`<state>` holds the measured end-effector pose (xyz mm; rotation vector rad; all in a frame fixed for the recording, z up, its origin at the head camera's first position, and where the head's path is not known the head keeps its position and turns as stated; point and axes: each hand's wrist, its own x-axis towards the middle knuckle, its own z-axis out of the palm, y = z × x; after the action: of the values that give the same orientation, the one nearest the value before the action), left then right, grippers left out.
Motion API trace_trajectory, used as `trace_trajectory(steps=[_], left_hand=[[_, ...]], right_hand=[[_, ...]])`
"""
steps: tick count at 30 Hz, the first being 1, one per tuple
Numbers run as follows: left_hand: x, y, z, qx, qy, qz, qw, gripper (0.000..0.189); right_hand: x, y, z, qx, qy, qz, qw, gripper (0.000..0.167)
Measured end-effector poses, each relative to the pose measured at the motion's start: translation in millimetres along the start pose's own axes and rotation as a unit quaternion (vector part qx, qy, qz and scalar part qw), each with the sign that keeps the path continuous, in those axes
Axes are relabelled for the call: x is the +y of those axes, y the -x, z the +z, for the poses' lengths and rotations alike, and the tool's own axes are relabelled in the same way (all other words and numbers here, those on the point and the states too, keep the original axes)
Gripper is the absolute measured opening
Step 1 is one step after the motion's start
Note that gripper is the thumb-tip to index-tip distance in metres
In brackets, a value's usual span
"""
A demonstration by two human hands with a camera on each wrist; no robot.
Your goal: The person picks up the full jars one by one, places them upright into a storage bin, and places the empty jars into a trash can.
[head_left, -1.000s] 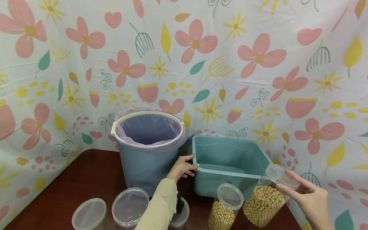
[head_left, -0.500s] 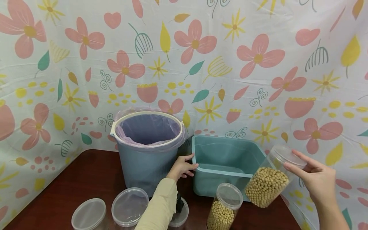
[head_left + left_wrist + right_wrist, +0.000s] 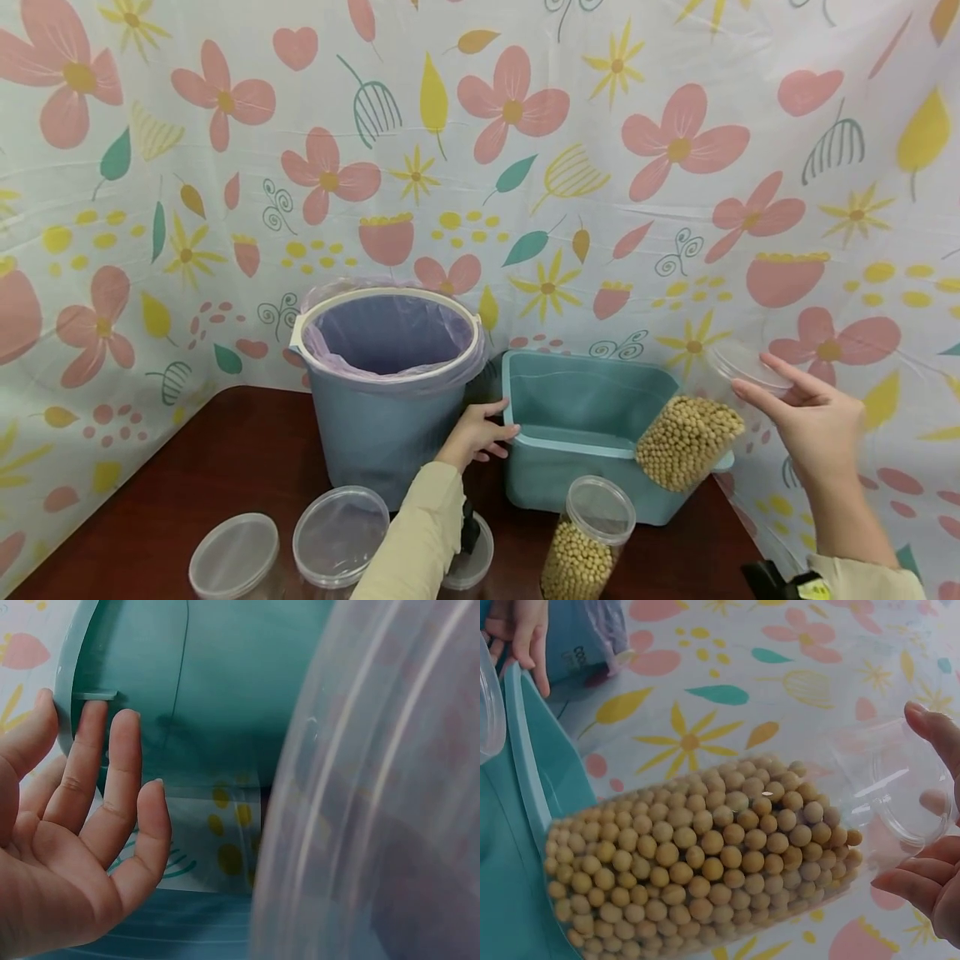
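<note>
My right hand [image 3: 821,421] grips a clear plastic jar [image 3: 686,442] by its lidded end, thumb on one side and fingers on the other. The jar hangs tilted at the right end of a teal basin [image 3: 577,479], about half full of soybeans [image 3: 705,855]. In the right wrist view its bottom overlaps the basin; whether they touch I cannot tell. At the basin's left corner, my left hand [image 3: 474,437] pinches the rim, and the left wrist view shows the thumb outside and a finger under the rim [image 3: 64,712].
A blue bucket [image 3: 382,437] with a purple bag liner stands left of the basin. Another jar of soybeans [image 3: 588,542] is in front. Several lidded jars line the near side, including one at left [image 3: 234,554]. A floral curtain [image 3: 480,167] hangs behind the dark table [image 3: 210,450].
My right hand has raised the soybean jar from beside the basin's front right to level with its right rim, tipping it further. My left hand has stayed on the basin rim.
</note>
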<state>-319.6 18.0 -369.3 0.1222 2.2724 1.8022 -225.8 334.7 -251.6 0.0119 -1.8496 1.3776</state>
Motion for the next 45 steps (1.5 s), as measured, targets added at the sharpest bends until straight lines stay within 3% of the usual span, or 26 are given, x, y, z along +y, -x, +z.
trace_trajectory(steps=[3,7,11,14,20,27,37,45], left_hand=[[1.5,0.6,-0.8,0.001,0.001,-0.001,1.0000,0.057],[1.5,0.5,-1.3,0.005,-0.002,-0.001,1.0000,0.057],[0.0,0.4,-1.5,0.008,-0.006,0.004,0.9999,0.058],[-1.5,0.9,-1.8,0.010,-0.007,0.007,0.9999,0.058],[-4.9,0.3,-1.2,0.007,-0.008,0.005,0.9999,0.059],[-3.5,2.5,0.1,0.003,-0.014,0.007,0.9999,0.058],[0.0,1.4,1.1,0.006,-0.003,0.015,0.9999,0.059],[-0.8,0.2,0.6,0.006,-0.002,0.016,0.9998,0.059]], right_hand=[[2.6,-3.9,4.6,0.009,0.040,0.003,0.9992,0.046],[11.2,-7.0,11.4,0.031,0.019,0.015,0.9992,0.045],[21.8,-9.4,18.8,0.058,-0.008,-0.008,0.9983,0.045],[28.2,-10.0,23.9,0.067,0.009,-0.045,0.9967,0.045],[34.4,-6.6,32.7,0.072,0.048,-0.059,0.9945,0.047],[45.7,0.9,46.6,0.046,0.082,-0.091,0.9914,0.049],[74.0,10.2,57.2,-0.028,0.105,-0.020,0.9939,0.054],[123.2,10.8,59.9,-0.062,0.085,-0.042,0.9936,0.052]])
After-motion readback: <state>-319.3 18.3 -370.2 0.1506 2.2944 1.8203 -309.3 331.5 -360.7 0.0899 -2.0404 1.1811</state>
